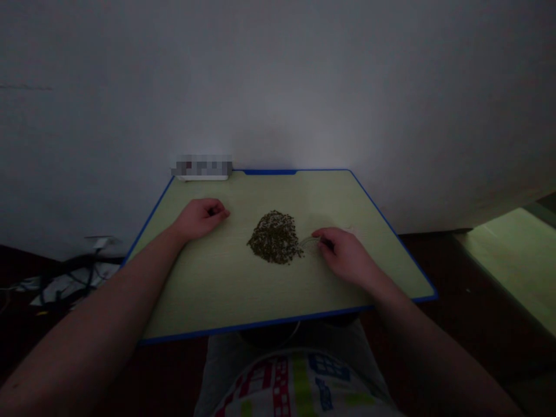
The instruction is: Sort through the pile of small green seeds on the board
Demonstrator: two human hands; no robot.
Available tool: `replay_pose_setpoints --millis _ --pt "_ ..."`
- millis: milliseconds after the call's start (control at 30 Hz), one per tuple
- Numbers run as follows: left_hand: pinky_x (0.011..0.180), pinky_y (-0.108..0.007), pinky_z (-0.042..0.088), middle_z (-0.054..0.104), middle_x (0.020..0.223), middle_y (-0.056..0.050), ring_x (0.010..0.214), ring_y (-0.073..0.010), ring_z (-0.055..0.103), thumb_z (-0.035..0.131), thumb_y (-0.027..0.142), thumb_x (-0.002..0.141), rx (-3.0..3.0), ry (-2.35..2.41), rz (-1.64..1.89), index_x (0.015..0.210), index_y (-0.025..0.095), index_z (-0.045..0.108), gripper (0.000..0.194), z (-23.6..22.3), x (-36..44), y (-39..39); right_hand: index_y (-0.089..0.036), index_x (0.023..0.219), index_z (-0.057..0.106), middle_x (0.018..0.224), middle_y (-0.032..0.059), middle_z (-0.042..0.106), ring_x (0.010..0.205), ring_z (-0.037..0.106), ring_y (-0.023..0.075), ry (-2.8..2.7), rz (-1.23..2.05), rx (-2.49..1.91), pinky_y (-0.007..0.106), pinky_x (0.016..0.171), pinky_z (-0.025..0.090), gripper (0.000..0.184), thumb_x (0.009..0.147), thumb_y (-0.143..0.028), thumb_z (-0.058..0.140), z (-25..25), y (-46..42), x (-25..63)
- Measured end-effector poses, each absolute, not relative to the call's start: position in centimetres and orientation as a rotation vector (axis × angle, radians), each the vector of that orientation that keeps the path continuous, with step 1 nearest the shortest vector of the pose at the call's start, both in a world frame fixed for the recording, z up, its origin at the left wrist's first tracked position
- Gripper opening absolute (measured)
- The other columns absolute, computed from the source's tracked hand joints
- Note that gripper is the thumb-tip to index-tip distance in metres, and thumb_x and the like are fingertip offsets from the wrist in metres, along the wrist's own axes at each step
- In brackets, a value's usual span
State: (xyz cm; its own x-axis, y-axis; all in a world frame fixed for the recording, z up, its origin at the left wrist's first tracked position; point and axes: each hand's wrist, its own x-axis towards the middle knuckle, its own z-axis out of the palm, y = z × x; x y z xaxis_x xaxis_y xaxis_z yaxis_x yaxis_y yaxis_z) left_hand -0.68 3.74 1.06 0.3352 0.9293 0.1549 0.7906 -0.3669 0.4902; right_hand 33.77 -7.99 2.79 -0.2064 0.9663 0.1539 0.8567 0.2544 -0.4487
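A loose heap of small dark green-brown grains (274, 237), with paler specks among them, lies near the middle of the table. My right hand (345, 255) is to the right of it, thumb and fingers pinched on the handle end of a slim, curved, shiny utensil (307, 241). The utensil's far end meets the heap's right edge; its exact kind is too dim to tell. Left of the heap, and apart from it, my left hand (202, 218) rests on the table with its fingers curled in. Nothing shows in that hand.
The pale table (208, 295) has a blue rim and stands against a grey wall (278, 87). At its back left corner is a white box-like object (204, 168), partly blurred out. Dark cables (65, 281) lie beyond the left edge. My lap is below the front edge.
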Motion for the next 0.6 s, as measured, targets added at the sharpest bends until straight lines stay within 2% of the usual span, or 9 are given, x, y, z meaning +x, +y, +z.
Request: replay_pose_setpoints --millis 433,600 --pt "0.053 -0.024 0.034 0.054 0.059 0.000 0.055 -0.0117 0.045 0.051 0.047 0.078 2.268 1.534 0.590 0.071 0.015 0.061 0.034 0.9 -0.8 3.8 -0.014 0.106 0.066 0.079 0.0084 0.069 0.071 0.063 0.0210 -2.024 0.294 -1.884 0.033 0.068 0.046 0.029 0.081 -0.017 0.051 3.0 -7.1 35.8" --pt "0.054 -0.024 0.034 0.053 0.059 0.001 0.055 -0.0113 0.045 0.052 0.047 0.078 2.268 1.518 0.608 0.070 0.016 0.060 0.033 0.7 -0.9 3.9 -0.015 0.104 0.066 0.079 0.0063 0.069 0.070 0.062 0.0181 -2.020 0.413 -1.799 0.029 0.065 0.045 0.027 0.081 -0.016 0.052 2.8 -6.8 36.3"
